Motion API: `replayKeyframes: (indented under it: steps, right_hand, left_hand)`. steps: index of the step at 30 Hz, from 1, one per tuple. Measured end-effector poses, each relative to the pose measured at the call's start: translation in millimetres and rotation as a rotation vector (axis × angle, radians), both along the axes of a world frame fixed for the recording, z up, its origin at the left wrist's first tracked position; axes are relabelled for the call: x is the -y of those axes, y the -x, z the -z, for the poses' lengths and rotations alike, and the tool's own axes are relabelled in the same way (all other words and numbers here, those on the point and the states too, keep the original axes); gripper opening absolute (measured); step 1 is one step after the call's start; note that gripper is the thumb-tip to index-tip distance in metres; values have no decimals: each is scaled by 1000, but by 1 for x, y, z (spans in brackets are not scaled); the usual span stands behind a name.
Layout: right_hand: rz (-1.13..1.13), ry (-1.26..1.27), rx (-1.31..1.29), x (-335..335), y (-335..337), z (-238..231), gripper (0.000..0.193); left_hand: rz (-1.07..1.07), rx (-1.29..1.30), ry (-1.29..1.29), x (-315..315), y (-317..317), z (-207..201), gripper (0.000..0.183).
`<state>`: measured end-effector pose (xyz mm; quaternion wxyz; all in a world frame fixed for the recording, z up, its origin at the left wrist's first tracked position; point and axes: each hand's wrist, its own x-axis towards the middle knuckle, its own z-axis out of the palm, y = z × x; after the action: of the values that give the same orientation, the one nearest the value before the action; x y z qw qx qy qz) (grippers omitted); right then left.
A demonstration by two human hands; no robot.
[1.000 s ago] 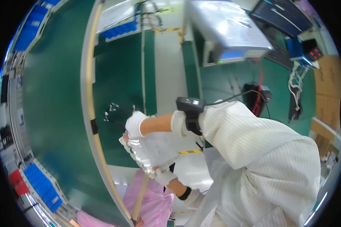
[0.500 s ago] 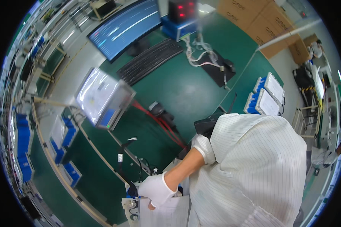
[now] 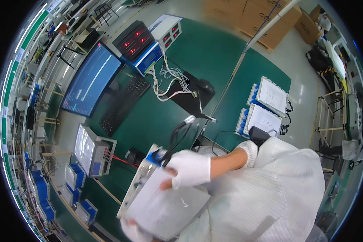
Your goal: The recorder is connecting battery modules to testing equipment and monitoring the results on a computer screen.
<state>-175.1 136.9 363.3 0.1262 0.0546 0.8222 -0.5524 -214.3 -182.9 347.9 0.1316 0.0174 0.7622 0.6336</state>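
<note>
A flat battery pack (image 3: 165, 203) with a white top sheet, a pale frame and a blue part at one corner lies tilted in front of me. My right hand (image 3: 187, 170), in a white glove with bare fingertips, grips its far edge beside the blue corner. Black cables (image 3: 177, 139) with a light connector rise from that corner and look blurred. At the lower edge, my left hand (image 3: 135, 230), gloved too, holds the pack's near left side; most of its fingers are hidden beneath.
On the green bench (image 3: 226, 48) stand a monitor (image 3: 92, 80), a keyboard (image 3: 125, 105), a boxy instrument (image 3: 90, 151) with red leads, and red-display units (image 3: 137, 40) with white wires. Two similar packs (image 3: 266, 107) lie at right. Cartons (image 3: 266, 20) stand behind.
The pack and my right hand have come up and farther into view, with the cables swinging along. My left hand now shows at the lower edge. The whole view has turned.
</note>
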Motion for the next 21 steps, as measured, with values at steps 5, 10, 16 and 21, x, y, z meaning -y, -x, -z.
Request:
replayKeyframes:
  steps: [5, 10, 16, 21]
  right_hand:
    - [193, -70, 258, -64, 9, 54, 61]
    - [310, -109, 250, -106, 51, 128, 66]
    - [277, -121, 350, -123, 100, 185, 67]
    - [209, -98, 333, -123, 138, 204, 66]
  left_hand:
    - [61, 203, -11, -64, 63, 95, 30]
    - [-11, 268, 25, -119, 105, 174, 23]
    - [-55, 351, -138, -136, 142, 229, 22]
    - [-98, 411, -73, -128, 160, 253, 32]
